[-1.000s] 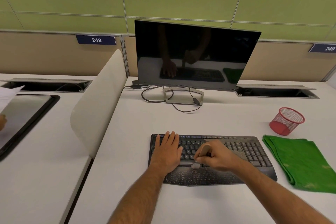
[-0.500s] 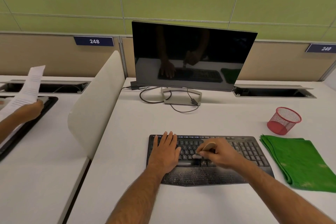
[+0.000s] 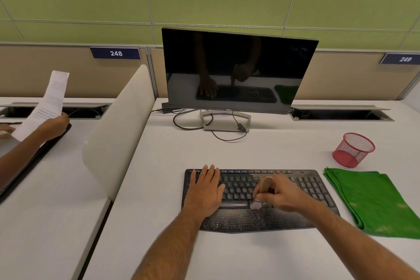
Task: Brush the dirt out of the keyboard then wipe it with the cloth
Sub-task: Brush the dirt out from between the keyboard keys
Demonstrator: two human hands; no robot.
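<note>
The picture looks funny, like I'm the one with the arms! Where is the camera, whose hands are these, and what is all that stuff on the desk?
The camera sits on a person's head and looks down, so you see their own arms. There is no machine here, just two bare hands. The left hand lies flat on the black keyboard to keep it from sliding. The right hand has a grip on a small brush with a wooden handle; its bristles touch the keys to sweep out dirt. Beside the keyboard lies a folded green cloth for wiping, untouched. Behind the cloth a red mesh cup lies tipped over. The dark monitor is off and mirrors the hands. At the next desk, someone else holds a paper.
</note>
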